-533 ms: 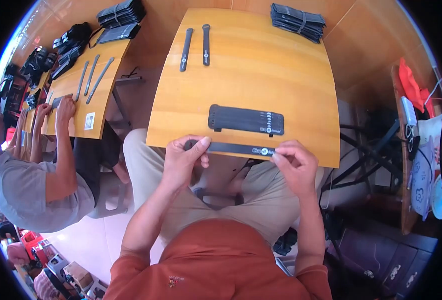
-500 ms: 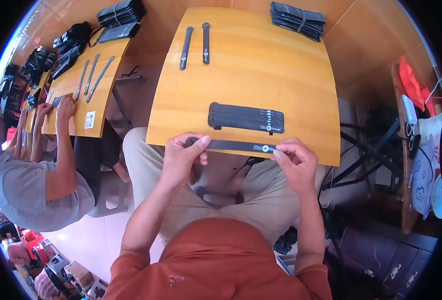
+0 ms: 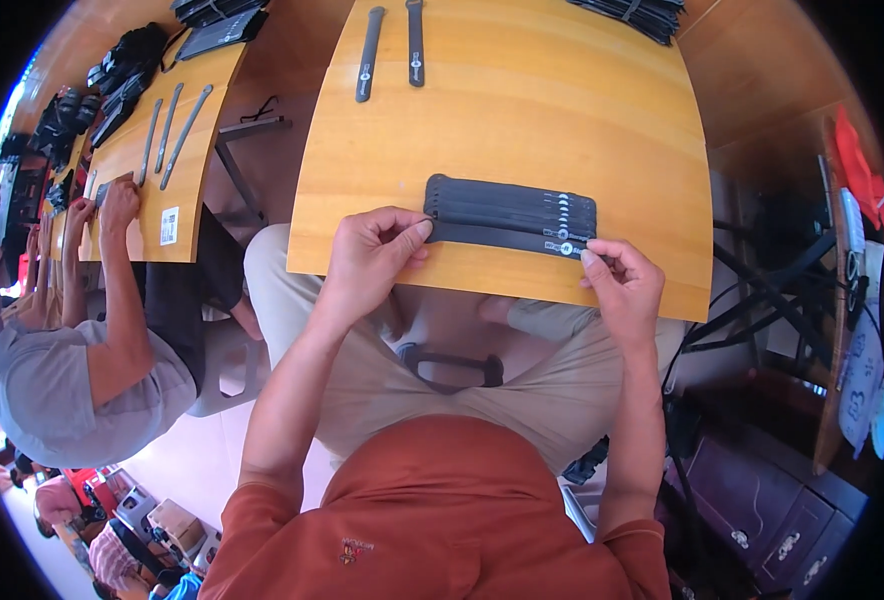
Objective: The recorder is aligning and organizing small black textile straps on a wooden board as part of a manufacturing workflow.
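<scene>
A long black strap (image 3: 502, 236) with a white print is stretched level between my hands. My left hand (image 3: 377, 248) pinches its left end between thumb and fingers. At its right end my right hand (image 3: 624, 275) has a thumb-and-finger grip. The strap lies along the near edge of a row of overlapping black straps (image 3: 507, 200) on the wooden table (image 3: 502, 120), touching or just above them. Beyond, toward the far left of the table, rest two single straps, one (image 3: 369, 55) slightly slanted and the other (image 3: 416, 45) nearly straight.
A banded bundle of black straps (image 3: 637, 15) sits at the table's far right corner. On the left, a co-worker (image 3: 92, 380) works at another wooden table (image 3: 177, 190) holding three loose straps and stacked bundles. A shelf with a red cloth (image 3: 860, 165) stands at the right.
Both my hands have carried the strap forward from the table's near edge onto the front of the strap row. The view has shifted, so the table sits higher in it.
</scene>
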Motion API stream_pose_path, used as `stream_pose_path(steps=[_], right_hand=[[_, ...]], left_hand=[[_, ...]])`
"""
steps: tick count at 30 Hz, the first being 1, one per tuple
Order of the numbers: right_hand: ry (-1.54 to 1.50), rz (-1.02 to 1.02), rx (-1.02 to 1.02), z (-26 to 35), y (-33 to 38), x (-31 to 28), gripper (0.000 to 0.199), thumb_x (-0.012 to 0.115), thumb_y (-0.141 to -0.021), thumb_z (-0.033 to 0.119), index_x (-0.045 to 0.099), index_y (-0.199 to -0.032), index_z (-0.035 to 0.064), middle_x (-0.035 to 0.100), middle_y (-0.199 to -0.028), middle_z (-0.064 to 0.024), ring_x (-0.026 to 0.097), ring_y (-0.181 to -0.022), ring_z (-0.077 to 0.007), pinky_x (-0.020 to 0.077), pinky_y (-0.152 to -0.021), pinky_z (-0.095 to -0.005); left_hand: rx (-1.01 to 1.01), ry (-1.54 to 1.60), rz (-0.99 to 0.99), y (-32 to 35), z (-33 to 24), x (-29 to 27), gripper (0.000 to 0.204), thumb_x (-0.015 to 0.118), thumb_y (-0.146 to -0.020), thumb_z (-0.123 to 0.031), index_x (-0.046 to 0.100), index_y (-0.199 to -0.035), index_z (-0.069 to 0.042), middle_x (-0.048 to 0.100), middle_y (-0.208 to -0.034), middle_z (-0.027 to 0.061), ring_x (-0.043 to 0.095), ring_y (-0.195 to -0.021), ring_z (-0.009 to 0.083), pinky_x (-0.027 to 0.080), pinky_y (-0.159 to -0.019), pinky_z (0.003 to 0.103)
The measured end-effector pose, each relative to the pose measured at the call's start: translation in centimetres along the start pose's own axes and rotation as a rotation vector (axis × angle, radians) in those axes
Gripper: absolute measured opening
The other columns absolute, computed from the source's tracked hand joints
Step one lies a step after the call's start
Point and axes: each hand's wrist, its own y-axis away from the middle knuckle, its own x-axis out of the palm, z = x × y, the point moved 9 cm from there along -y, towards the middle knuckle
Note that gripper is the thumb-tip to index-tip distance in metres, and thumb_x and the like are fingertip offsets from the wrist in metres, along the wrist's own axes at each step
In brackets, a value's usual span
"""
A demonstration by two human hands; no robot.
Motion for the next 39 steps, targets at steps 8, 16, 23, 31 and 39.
stream_pose_path(steps=[8, 16, 23, 31, 39], right_hand=[[0.025, -0.017, 0.046, -1.1, -0.7, -0.1, 0.016, 0.074, -0.097, 0.009, 0.074, -0.107, -0.003, 0.071, -0.088, -0.0029, 0.064, -0.075, -0.0069, 0.0587, -0.063, -0.0251], [0.088, -0.017, 0.057, -1.3, -0.9, -0.2, 0.016, 0.074, -0.097, 0.011, 0.074, -0.106, -0.0018, 0.069, -0.084, -0.0014, 0.061, -0.071, -0.0057, 0.0558, -0.06, -0.0232], [0.125, -0.017, 0.068, -1.0, -1.2, 0.1, 0.013, 0.073, -0.096, 0.009, 0.074, -0.105, -0.0012, 0.068, -0.08, -0.0007, 0.06, -0.067, -0.005, 0.0539, -0.057, -0.0222], [0.124, -0.034, 0.069, -0.9, -1.4, 0.0, 0.012, 0.072, -0.096, 0.006, 0.074, -0.104, -0.0026, 0.067, -0.077, -0.0005, 0.058, -0.063, -0.0045, 0.0506, -0.054, -0.0217], [0.134, -0.046, 0.058, -0.9, -1.4, -0.1, 0.01, 0.073, -0.095, 0.005, 0.074, -0.102, -0.0022, 0.065, -0.073, -0.0003, 0.056, -0.058, -0.0045, 0.0446, -0.053, -0.0215]], left_hand=[[-0.016, -0.073, 0.024, -1.4, 0.7, -0.1, 0.015, 0.073, -0.098, -0.009, 0.075, -0.102, 0.006, 0.072, -0.08, 0.0035, 0.064, -0.068, 0.0057, 0.053, -0.062, 0.022], [-0.017, -0.24, -0.045, -1.8, 0.4, -0.3, 0.014, 0.076, -0.093, -0.009, 0.076, -0.094, 0.006, 0.072, -0.072, 0.0054, 0.063, -0.062, 0.0073, 0.051, -0.059, 0.026], [-0.027, -0.288, -0.063, -1.9, 0.3, -0.4, 0.016, 0.077, -0.091, -0.01, 0.077, -0.094, 0.006, 0.072, -0.071, 0.0074, 0.065, -0.062, 0.009, 0.052, -0.059, 0.027], [-0.075, -0.339, -0.038, -2.0, 0.3, -0.3, 0.016, 0.076, -0.095, -0.009, 0.076, -0.099, 0.006, 0.072, -0.077, 0.0037, 0.062, -0.065, 0.0051, 0.051, -0.06, 0.022], [-0.052, -0.35, -0.062, -1.9, 0.0, -0.2, 0.016, 0.076, -0.094, -0.009, 0.075, -0.098, 0.007, 0.072, -0.075, 0.0038, 0.062, -0.064, 0.0058, 0.05, -0.06, 0.023]])
